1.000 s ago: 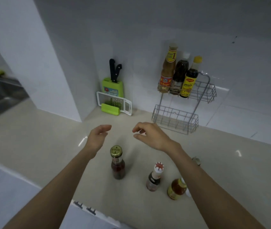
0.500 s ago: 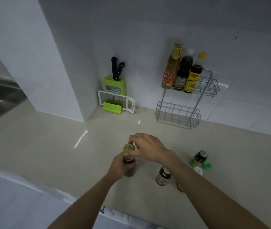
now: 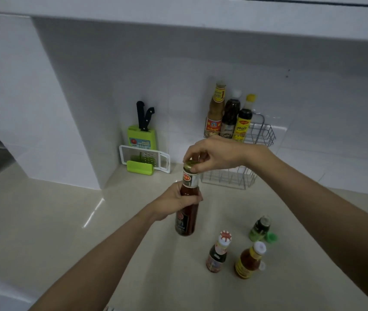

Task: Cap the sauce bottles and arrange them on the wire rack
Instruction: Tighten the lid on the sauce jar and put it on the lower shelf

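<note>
A pale kitchen counter (image 3: 44,221) runs along a white wall. The left hand (image 3: 174,202) is wrapped tight around the neck of a dark red sauce bottle (image 3: 187,212), which looks lifted a little off the counter. The right hand (image 3: 214,154) sits just above it, with its fingertips (image 3: 193,168) pinched closed on the gold cap (image 3: 189,164) at the top of the bottle. The right hand hides most of the cap, so I cannot tell how far on it is.

Below and to the right of the left hand's fingers stand three small bottles: one with a red and white cap (image 3: 217,254), an orange one with a white cap (image 3: 249,261) and a green one (image 3: 259,227) that is blurry. A loose green cap (image 3: 272,237) lies just beside it.

Behind the right hand is the wire rack (image 3: 261,133). Three tall bottles (image 3: 230,117) stand on its top shelf. The hand and arm hide part of its bottom shelf.
</note>
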Demonstrator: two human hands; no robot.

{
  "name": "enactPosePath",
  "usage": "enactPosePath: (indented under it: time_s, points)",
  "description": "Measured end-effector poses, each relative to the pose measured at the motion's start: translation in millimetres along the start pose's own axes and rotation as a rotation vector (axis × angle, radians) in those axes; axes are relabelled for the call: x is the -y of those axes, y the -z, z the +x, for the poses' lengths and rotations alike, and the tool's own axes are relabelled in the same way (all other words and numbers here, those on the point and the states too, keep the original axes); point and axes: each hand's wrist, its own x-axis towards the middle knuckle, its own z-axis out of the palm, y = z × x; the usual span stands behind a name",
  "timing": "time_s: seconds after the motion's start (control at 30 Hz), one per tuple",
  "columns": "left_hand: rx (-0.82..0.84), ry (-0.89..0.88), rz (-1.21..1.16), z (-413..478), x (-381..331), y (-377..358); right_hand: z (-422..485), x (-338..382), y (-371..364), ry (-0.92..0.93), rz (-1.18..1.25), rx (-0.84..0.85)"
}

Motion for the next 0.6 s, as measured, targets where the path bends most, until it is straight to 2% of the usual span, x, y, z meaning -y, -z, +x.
enactPosePath:
  time_s: [0.17, 0.27, 0.33, 0.5, 0.6]
  points:
    - [-0.121, -0.029, -0.018, 10, -7, -12, -8, -7, -6, -0.046, -0.124, -0.083]
    - [-0.155, -0.008, 0.003, 12, -5, -16, -13, -10, -7, -0.045, -0.117, -0.057]
    - [-0.107, -0.007, 0.028, 12, -6, -16, -17, -11, -1, -0.058, -0.081, 0.012]
    - [0.143, 0.026, -0.008, 8, -12, -10, -22, -15, 8, -0.004, 0.072, 0.124]
    - [0.167, 0.040, -0.013, 7, -11, -13, -23, -15, 10, -0.007, 0.116, 0.169]
